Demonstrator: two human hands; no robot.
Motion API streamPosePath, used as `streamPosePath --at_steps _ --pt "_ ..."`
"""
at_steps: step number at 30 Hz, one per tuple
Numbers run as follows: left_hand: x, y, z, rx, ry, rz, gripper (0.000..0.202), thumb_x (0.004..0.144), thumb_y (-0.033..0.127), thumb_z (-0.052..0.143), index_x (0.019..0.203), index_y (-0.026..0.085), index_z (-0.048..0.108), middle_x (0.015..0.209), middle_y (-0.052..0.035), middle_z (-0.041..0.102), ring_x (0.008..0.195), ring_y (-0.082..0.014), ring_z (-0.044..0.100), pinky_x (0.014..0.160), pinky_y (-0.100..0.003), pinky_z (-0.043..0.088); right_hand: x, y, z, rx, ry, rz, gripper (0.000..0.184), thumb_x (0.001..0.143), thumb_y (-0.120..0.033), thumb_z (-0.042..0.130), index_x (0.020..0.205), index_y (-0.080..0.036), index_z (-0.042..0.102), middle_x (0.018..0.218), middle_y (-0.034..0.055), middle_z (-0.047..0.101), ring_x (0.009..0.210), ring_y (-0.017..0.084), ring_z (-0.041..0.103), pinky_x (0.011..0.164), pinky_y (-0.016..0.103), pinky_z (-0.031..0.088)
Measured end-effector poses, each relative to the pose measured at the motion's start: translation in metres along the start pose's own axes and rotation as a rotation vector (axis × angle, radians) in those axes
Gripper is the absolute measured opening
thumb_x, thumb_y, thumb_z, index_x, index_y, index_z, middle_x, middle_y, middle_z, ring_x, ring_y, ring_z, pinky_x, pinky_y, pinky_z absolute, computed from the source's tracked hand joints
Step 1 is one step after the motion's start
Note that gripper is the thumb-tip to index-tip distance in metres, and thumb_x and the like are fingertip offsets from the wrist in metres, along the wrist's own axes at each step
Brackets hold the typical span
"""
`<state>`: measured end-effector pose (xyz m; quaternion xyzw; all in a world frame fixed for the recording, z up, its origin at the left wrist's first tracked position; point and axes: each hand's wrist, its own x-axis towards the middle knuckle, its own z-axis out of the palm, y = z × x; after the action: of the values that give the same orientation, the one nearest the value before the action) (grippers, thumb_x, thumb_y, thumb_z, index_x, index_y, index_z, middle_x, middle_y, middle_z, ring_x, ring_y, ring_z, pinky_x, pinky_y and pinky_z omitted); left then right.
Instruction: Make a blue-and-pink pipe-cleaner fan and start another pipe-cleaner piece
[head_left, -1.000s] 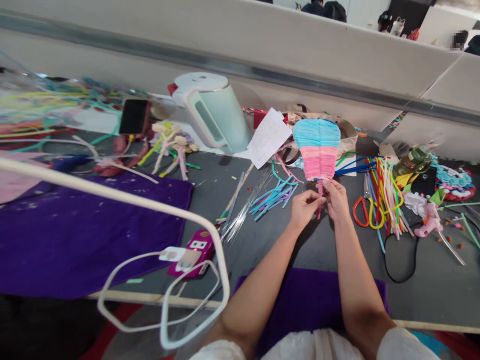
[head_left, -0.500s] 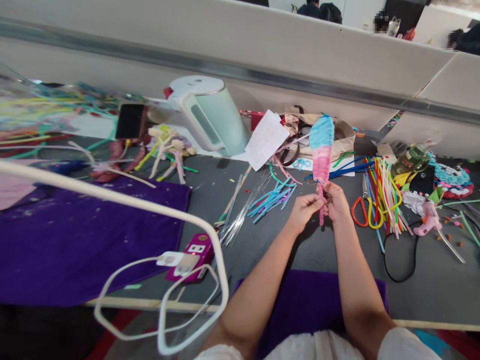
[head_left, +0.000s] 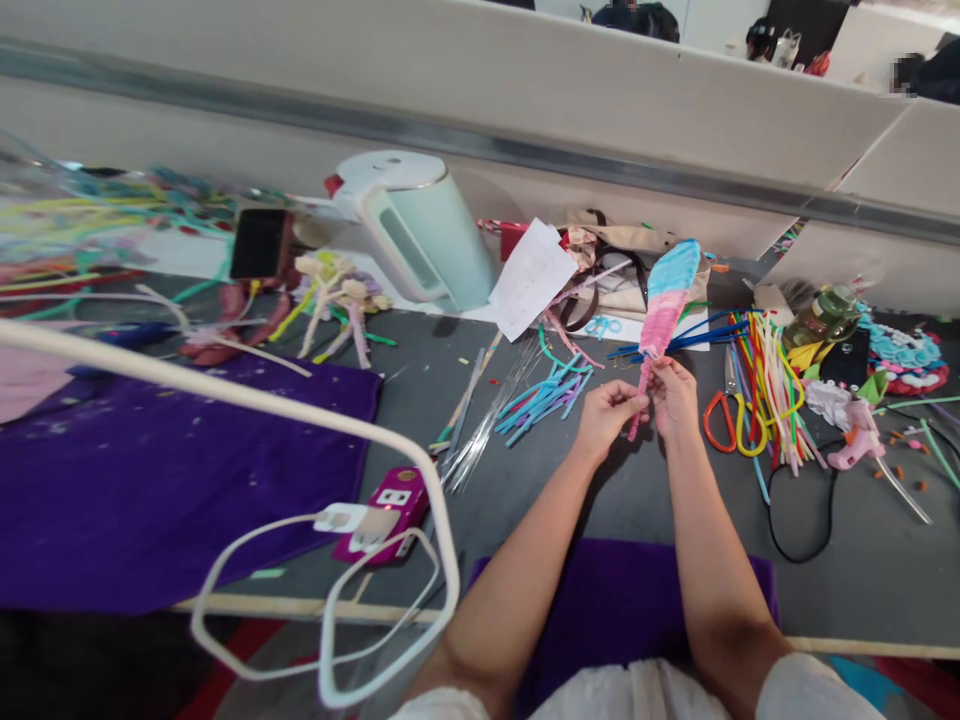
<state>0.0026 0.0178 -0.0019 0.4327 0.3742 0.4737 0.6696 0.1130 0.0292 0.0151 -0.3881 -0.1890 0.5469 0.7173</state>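
A pipe-cleaner petal (head_left: 667,295), blue at the tip and pink lower down, stands up from a pink wrapped stem (head_left: 644,378) and leans to the right. My left hand (head_left: 609,418) pinches the lower part of that stem between thumb and fingers. Higher up, just under the petal's base, the fingers of my right hand (head_left: 673,393) close on the stem. Below the petal's left side lie dark blue pipe cleaners (head_left: 694,338). A pile of short blue and purple pipe-cleaner pieces (head_left: 544,398) is left of my hands.
Scissors (head_left: 739,425) and a bundle of coloured pipe cleaners (head_left: 776,390) lie to the right, beside a pink glue gun (head_left: 857,440) with a black cord. A kettle (head_left: 427,230) and a paper sheet (head_left: 531,280) are behind. A white tube (head_left: 300,400) crosses the left, above a power strip (head_left: 382,515).
The petal has tilted from nearly upright to leaning right, and the stem's lower end has swung slightly left. Both hands keep hold of the stem.
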Motion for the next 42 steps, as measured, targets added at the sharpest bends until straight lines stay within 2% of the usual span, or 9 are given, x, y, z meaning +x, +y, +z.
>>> streamPosePath --at_steps 5,11,13,18,22,26,32,37,42 --pt "-0.001 -0.001 -0.002 0.009 -0.042 0.011 0.040 0.062 0.046 0.084 0.072 0.013 0.064 0.061 -0.0030 0.068 0.052 -0.0150 0.065 0.050 -0.024 0.051 -0.003 -0.001 0.000 0.021 -0.055 0.116 0.021 0.061 -0.028 0.079 0.068 -0.017 0.063 0.059 -0.0041 0.061 0.050 0.007 0.047 0.044 0.020 0.035" --pt "0.000 -0.004 -0.003 0.025 -0.102 0.031 0.042 0.068 0.051 0.080 0.076 0.012 0.066 0.063 -0.0038 0.068 0.050 -0.0132 0.062 0.052 -0.025 0.051 -0.005 -0.005 0.002 -0.021 -0.008 0.313 0.022 0.062 -0.032 0.075 0.071 -0.018 0.060 0.054 -0.0068 0.054 0.040 0.006 0.038 0.033 0.021 0.022" --pt "0.000 -0.005 -0.002 0.014 -0.122 0.027 0.042 0.069 0.051 0.079 0.077 0.012 0.066 0.063 -0.0035 0.067 0.050 -0.0129 0.062 0.052 -0.025 0.050 -0.007 -0.006 0.004 -0.055 0.027 0.326 0.024 0.061 -0.033 0.075 0.072 -0.019 0.059 0.052 -0.0077 0.051 0.038 0.006 0.035 0.032 0.021 0.018" --pt "0.000 -0.006 0.001 -0.031 -0.132 -0.027 0.043 0.069 0.052 0.079 0.080 0.013 0.064 0.066 -0.0029 0.067 0.053 -0.0127 0.062 0.053 -0.025 0.050 -0.007 -0.004 0.004 -0.091 0.050 0.119 0.028 0.059 -0.033 0.078 0.067 -0.020 0.054 0.049 -0.0094 0.045 0.039 0.005 0.033 0.036 0.022 0.021" --pt "0.001 -0.008 0.002 0.021 -0.066 0.023 0.040 0.061 0.042 0.086 0.078 0.014 0.064 0.063 0.0010 0.064 0.052 -0.0093 0.057 0.053 -0.022 0.045 -0.003 0.000 0.002 -0.137 0.080 -0.096 0.026 0.060 -0.032 0.079 0.064 -0.018 0.057 0.053 -0.0082 0.047 0.047 0.005 0.037 0.046 0.021 0.030" --pt "0.001 -0.007 0.002 0.128 -0.035 0.057 0.031 0.065 0.038 0.083 0.071 0.013 0.065 0.057 0.0009 0.061 0.050 -0.0083 0.052 0.051 -0.021 0.040 -0.002 0.001 0.000 -0.181 0.066 -0.171 0.024 0.061 -0.031 0.079 0.063 -0.017 0.059 0.057 -0.0066 0.052 0.053 0.006 0.040 0.054 0.021 0.034" --pt "0.000 -0.006 -0.001 0.148 -0.092 0.081 0.028 0.071 0.040 0.077 0.072 0.014 0.067 0.061 -0.0018 0.065 0.052 -0.0109 0.054 0.054 -0.023 0.042 -0.002 -0.004 -0.001 -0.147 0.013 -0.032 0.025 0.058 -0.029 0.079 0.059 -0.019 0.056 0.053 -0.0072 0.050 0.050 0.006 0.038 0.050 0.022 0.032" --pt "-0.001 -0.006 -0.001 0.106 -0.147 0.074 0.032 0.070 0.044 0.078 0.075 0.014 0.066 0.063 -0.0016 0.065 0.056 -0.0120 0.057 0.057 -0.024 0.046 0.002 -0.006 -0.005 -0.068 -0.048 0.117 0.015 0.060 -0.024 0.075 0.067 -0.019 0.063 0.061 -0.0035 0.061 0.054 0.010 0.047 0.050 0.023 0.037" --pt "-0.001 -0.004 0.000 0.031 -0.223 0.037 0.035 0.070 0.046 0.079 0.074 0.013 0.065 0.063 -0.0016 0.064 0.056 -0.0114 0.059 0.060 -0.024 0.048 0.002 -0.006 -0.005 -0.026 -0.103 0.204 0.012 0.062 -0.024 0.071 0.067 -0.019 0.061 0.059 -0.0041 0.057 0.055 0.009 0.048 0.050 0.022 0.039"
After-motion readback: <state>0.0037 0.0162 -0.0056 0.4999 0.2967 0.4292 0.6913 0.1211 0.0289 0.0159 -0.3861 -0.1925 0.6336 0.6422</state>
